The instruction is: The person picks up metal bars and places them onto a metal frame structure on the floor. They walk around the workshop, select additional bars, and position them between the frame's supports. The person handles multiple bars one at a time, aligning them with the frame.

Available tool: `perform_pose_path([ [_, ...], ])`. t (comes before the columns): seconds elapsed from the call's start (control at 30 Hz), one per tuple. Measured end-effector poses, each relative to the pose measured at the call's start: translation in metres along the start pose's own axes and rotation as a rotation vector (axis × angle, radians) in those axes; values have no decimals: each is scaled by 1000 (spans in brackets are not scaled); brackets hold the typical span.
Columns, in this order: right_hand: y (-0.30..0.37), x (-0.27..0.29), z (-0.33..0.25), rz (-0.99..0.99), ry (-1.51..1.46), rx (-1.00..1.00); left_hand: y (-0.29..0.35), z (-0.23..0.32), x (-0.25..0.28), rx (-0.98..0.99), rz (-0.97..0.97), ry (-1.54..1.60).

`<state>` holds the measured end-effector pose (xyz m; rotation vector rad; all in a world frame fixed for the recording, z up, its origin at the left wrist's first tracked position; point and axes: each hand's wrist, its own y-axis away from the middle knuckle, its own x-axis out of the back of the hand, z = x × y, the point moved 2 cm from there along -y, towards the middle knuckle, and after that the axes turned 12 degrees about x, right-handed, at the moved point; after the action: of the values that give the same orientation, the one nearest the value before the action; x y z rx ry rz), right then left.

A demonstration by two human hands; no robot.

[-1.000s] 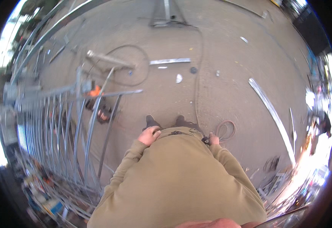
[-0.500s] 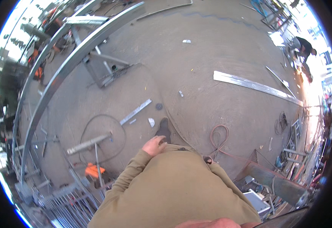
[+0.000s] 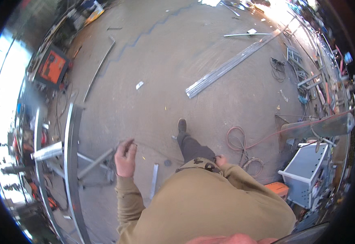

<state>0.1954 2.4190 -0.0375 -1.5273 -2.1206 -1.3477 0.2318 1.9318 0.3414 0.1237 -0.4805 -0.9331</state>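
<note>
While your left hand point(image 3: 125, 156) pinches a small dark piece and your right hand point(image 3: 220, 160) hangs loosely curled, you could trip on the red hose point(image 3: 237, 140) or flat bar point(image 3: 154, 179) on the floor.

The person wears a loose tan sweatshirt point(image 3: 210, 203) — long sleeves ending in ribbed cuffs at the wrists, a dark printed mark near its lower hem. Below it show dark grey trousers point(image 3: 191, 147) and a dark brown shoe point(image 3: 182, 124). Both hands — the left hand point(image 3: 124, 156) and right hand point(image 3: 220, 160) — are bare, without gloves.
</note>
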Motion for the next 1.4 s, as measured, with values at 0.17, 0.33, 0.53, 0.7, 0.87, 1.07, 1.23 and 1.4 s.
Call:
perform_pose_path([
  [0.17,-117,-39,-40,-196,121,-36,-108,-41,-68,375,-136,-120],
  [0.33,-206,7,-148,-75,-226,-228,-201,-30,-106,279,-598,-616],
  [0.53,-312,62,-250,81,-701,-404,-366,27,-156,184,-642,-645],
  [0.7,-397,79,-294,157,-799,-459,-521,62,-190,210,-747,-569],
  [0.87,-445,81,-354,-68,-521,-411,-693,121,-207,192,-696,-624],
  [1.07,-555,105,-460,0,-383,-364,-857,189,-275,165,-736,-651],
  [1.23,-719,207,-482,-189,-229,-209,-965,160,-325,465,-470,-665],
  [1.4,-925,357,-523,-348,-87,-78,-970,148,-348,954,36,-392],
])
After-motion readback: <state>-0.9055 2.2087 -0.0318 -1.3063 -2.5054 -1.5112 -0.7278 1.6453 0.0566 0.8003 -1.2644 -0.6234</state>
